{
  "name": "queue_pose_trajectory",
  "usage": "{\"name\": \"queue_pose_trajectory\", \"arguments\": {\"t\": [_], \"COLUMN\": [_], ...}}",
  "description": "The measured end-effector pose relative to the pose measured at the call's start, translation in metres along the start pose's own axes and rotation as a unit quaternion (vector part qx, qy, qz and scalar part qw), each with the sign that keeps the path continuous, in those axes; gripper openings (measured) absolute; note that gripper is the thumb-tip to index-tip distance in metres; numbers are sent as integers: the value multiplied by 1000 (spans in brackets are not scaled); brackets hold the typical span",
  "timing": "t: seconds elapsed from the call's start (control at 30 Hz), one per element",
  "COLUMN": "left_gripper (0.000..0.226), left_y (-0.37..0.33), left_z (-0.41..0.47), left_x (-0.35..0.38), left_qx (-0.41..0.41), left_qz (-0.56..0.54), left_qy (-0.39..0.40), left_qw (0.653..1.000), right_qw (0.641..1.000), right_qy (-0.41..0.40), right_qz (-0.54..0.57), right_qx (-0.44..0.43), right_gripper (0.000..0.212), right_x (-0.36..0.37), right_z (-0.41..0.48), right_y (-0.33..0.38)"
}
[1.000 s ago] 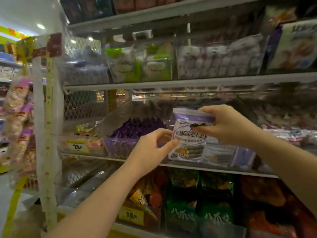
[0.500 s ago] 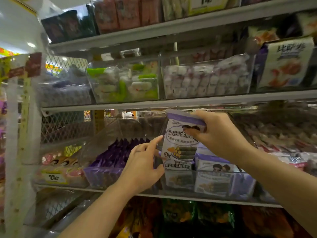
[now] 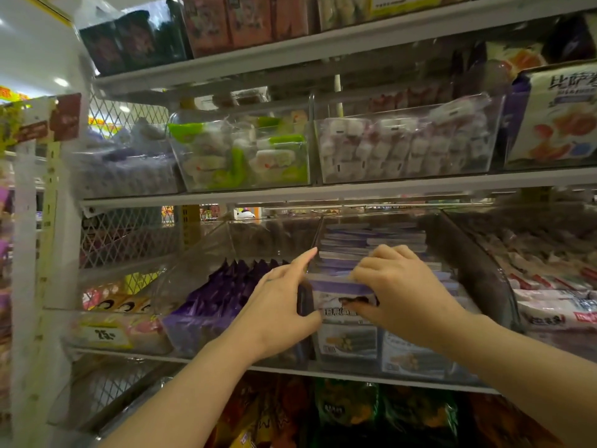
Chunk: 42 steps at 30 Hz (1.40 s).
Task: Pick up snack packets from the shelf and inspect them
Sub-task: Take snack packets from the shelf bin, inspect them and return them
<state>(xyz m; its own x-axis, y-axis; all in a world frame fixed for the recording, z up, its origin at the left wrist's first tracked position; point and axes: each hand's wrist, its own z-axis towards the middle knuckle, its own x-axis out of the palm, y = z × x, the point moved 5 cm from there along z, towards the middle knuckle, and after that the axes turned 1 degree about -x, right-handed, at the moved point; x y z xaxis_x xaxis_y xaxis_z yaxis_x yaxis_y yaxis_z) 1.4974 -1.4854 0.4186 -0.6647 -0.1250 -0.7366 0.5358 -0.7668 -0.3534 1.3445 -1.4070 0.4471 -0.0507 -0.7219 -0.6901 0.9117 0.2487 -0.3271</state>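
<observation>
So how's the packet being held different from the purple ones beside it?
The held packet is mostly white with a purple top; the purple packets are all dark purple. The right hand pinches the held packet; no hand holds the purple packets. Both share one shelf.

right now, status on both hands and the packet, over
Right grip pinches purple-and-white plastic snack packet at front of clear plastic bin. Left grip open, fingers straight beside it. Nothing seen in the way.
</observation>
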Motion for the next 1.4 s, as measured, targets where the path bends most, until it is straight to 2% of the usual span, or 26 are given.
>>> {"name": "queue_pose_trajectory", "arguments": {"t": [0.1, 0.2, 0.3, 0.37, 0.43, 0.47, 0.63, 0.7, 0.8, 1.0, 1.13, 1.27, 1.33, 1.4], "left_gripper": [78, 53, 36, 36, 39, 42, 50, 51, 53, 57, 63, 60, 59, 55], "left_y": [0, -8, -17, -17, -16, -16, -16, -15, -12, -8, -5, -10, -16, -22], "left_z": [-5, -11, -18, -23, -27, -29, -35, -36, -37, -40, -39, -32, -31, -35], "left_x": [-4, -5, 6, 13, 17, 18, 20, 21, 23, 23, 13, -7, -19, -31], "left_qx": [19, 64, 107, 114, 115, 116, 121, 119, 115, 112, 91, 70, 68, 71], "left_qz": [-18, 52, 126, 151, 170, 179, 211, 214, 219, 223, 149, 54, 3, -47], "left_qy": [-34, -79, -81, -77, -77, -76, -72, -68, -63, -71, -104, -130, -153, -182], "left_qw": [999, 993, 983, 979, 976, 974, 967, 967, 967, 966, 979, 988, 986, 980], "right_qw": [998, 989, 986, 985, 983, 983, 972, 975, 983, 975, 961, 933, 911, 896], "right_qy": [5, 66, 154, 158, 103, 100, 204, 204, 167, 99, -52, -238, -297, -321], "right_qz": [-55, -117, -54, 72, 139, 132, 72, 39, 23, 150, 224, 234, 252, 276], "right_qx": [-25, -54, -37, 17, 64, 77, 92, 79, 73, 133, 153, 135, 133, 135], "right_gripper": [28, 42, 57, 50, 38, 34, 23, 19, 15, 18, 16, 29, 25, 20], "right_x": [5, 19, 23, 10, -4, -8, 5, 7, 7, 3, -24, -70, -88, -97], "right_z": [-11, -17, -14, -3, 11, 16, 31, 35, 36, 38, 37, 34, 34, 36], "right_y": [7, 15, 8, -1, -14, -18, -18, -14, -12, -19, -25, -23, -18, -10]}}
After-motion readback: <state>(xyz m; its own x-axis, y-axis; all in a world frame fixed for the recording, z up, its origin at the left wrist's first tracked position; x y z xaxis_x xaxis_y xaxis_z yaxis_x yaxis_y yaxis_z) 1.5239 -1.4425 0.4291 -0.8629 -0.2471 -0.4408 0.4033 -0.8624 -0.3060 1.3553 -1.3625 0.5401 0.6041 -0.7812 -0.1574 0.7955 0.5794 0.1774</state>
